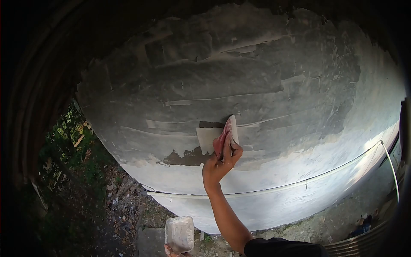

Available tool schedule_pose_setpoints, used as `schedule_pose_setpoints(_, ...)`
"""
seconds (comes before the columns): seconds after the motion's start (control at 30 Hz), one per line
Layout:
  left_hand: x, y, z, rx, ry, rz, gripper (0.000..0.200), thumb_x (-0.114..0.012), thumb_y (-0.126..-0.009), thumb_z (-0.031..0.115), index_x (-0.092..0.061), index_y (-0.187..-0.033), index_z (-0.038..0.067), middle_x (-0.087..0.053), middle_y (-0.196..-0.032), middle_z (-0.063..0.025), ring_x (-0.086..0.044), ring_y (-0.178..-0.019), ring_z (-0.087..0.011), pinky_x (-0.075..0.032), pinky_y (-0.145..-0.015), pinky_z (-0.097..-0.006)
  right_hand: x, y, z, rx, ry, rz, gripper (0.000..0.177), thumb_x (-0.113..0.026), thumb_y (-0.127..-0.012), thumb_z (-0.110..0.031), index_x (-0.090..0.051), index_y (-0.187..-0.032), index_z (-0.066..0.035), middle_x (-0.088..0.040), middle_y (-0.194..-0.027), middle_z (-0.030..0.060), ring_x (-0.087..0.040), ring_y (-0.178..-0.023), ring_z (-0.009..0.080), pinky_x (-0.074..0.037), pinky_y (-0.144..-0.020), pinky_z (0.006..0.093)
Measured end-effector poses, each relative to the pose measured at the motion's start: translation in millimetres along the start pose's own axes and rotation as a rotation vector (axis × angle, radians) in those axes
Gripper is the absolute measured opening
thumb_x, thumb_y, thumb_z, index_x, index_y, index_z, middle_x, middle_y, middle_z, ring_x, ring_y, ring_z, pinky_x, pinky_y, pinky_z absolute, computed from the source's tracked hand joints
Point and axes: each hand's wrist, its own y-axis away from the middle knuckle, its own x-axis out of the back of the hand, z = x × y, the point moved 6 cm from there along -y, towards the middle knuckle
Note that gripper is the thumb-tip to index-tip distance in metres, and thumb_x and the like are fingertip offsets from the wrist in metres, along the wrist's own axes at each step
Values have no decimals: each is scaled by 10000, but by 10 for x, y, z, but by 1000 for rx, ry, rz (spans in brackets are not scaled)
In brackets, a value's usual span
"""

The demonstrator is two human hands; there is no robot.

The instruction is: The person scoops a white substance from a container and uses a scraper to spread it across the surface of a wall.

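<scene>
My right hand point(221, 168) is closed around a red putty scraper point(222, 139) smeared with white paste. The tool's blade edge is against the grey wall point(257, 98), beside a freshly coated light patch point(207, 137). Below and left of that patch lies a darker, uncoated-looking area point(186, 157). At the bottom edge, my left hand point(173, 252) grips a whitish plastic tub point(180, 233) from beneath. Paste coats the tub's inside; most of this hand is cut off by the frame.
A pale pipe point(265, 189) runs along the white lower wall point(180, 179) and bends down at the right. Plants point(75, 150) and rubble-strewn ground point(124, 210) lie at the left. Corrugated sheeting point(355, 246) shows at the lower right.
</scene>
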Motion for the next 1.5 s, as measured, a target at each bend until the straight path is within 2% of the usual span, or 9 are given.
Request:
schedule_pose_setpoints(0.3, 335, -34, 154, -65, 42, 155, 388, -549, -916, 285, -501, -1200, 24, -547, -1174, -160, -551, -1048, -303, -456, -894, -467, -735, 660, -335, 20, 126, -257, 701, -528, -623, 92, -509, -1317, -8, -421, -1060, 144, -436, -1010, 332, -379, -878, 436)
schedule_pose_setpoints(0.43, 564, -229, -14, -128, 39, 145, 380, -551, -920, 290, -496, -1185, 23, -547, -1158, -144, -550, -1036, -288, -461, -884, -463, -410, 661, -390, -129, -230, -291, 397, -468, -858, 93, -580, -1233, 28, -430, -967, 59, -468, -790, 129, -399, -671, 228)
schedule_pose_setpoints(0.6, 458, -190, 24, -17, 103, 228, 384, -558, -915, 312, -510, -1167, 25, -568, -1127, -125, -560, -1021, -282, -463, -887, -462, 253, -126, -152, -84, -165, 64, 566, -409, -780, 138, -528, -1312, -15, -391, -1047, 71, -465, -932, 163, -412, -844, 262)
schedule_pose_setpoints(0.73, 399, -202, -5, -63, 170, 173, 375, -563, -910, 322, -544, -1137, 23, -575, -1124, -129, -565, -1027, -279, -467, -892, -452, -199, 0, -29, 37, 167, -63, 687, -531, -638, 154, -503, -1311, 16, -400, -1067, 138, -406, -1046, 323, -355, -915, 379)
schedule_pose_setpoints(0.9, 28, -124, 176, -95, 97, 117, 376, -547, -906, 275, -510, -1203, 48, -564, -1155, -148, -561, -1039, -297, -482, -887, -479, -734, 613, -266, 32, 198, -293, 728, -564, -611, 131, -506, -1321, -16, -405, -1072, 155, -405, -1013, 333, -367, -881, 410)
schedule_pose_setpoints(0.97, -157, -184, 171, -64, 224, -39, 556, -542, -915, 353, -379, -1309, -4, -445, -1316, -184, -468, -1212, -329, -381, -1029, -479, -671, 612, -411, 54, 184, -259, 692, -532, -624, 127, -534, -1301, -14, -399, -1024, 125, -424, -984, 288, -377, -851, 377)
schedule_pose_setpoints(1.17, -497, -69, 385, -56, 283, -112, 472, -536, -921, 317, -419, -1266, 18, -491, -1261, -166, -501, -1168, -314, -402, -1009, -456, -182, 129, -395, -12, -193, -29, 605, -439, -697, 136, -561, -1274, -2, -397, -1012, 89, -467, -884, 191, -422, -762, 251)
schedule_pose_setpoints(1.33, -427, -47, 263, -10, 246, -83, 476, -553, -916, 326, -426, -1260, 22, -488, -1263, -163, -502, -1166, -310, -412, -997, -447, -728, 315, -260, 96, 152, -179, 743, -562, -622, 146, -502, -1337, -49, -411, -1114, 148, -383, -1051, 333, -333, -918, 440)
schedule_pose_setpoints(1.5, -296, -130, 195, -57, 246, -53, 551, -574, -903, 382, -404, -1280, 18, -462, -1299, -169, -493, -1179, -322, -402, -1009, -466, -1066, 704, -394, 89, 92, -272, 745, -553, -610, 124, -505, -1335, -43, -416, -1094, 143, -384, -1048, 332, -322, -928, 431)
